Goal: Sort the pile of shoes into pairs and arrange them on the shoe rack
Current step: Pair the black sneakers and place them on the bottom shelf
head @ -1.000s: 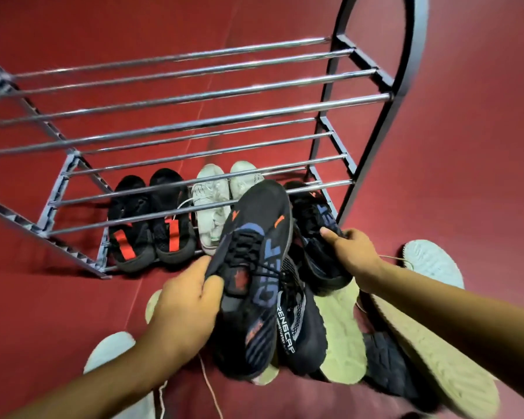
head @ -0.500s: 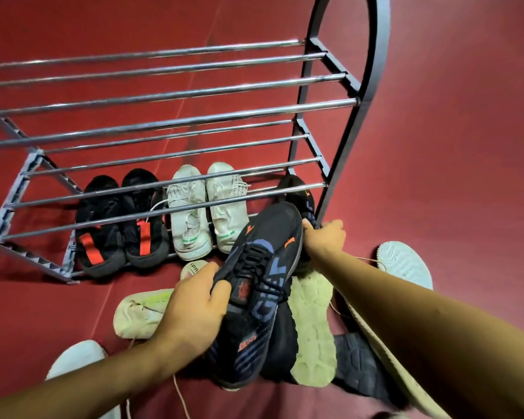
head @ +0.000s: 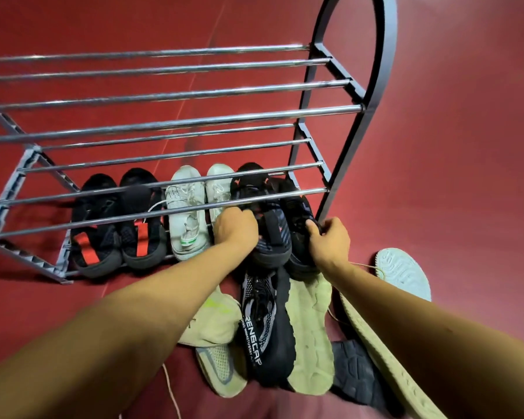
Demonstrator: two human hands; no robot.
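Both bare arms are reaching forward to the bottom tier of the grey metal shoe rack with chrome cross bars, which is standing on the dark red floor. The left hand is closing over the heel opening of a black knit sneaker with orange accents, its fingers curling inside the collar. The right hand is gripping the heel of the matching black sneaker with orange marks just to the right, thumb and fingers pinching the collar. These two shoes are lying side by side at the right end of the lowest tier, toes pointing far, heels sticking out toward the near side.

To their left on the same tier, a pair of pale white lace-up sneakers is sitting, and further left a pair of black mesh shoes with red heel straps. The upper tiers are showing only bars.

On the floor near the rack, the remaining pile is lying between the forearms: a black and white knit sneaker printed with lettering, a cream sneaker lying sole up, a yellowish cream knit shoe, a white mesh shoe with grey trim, and a dark shoe showing its black tread. Far right of the pile, a pale blue-white sole is facing up.
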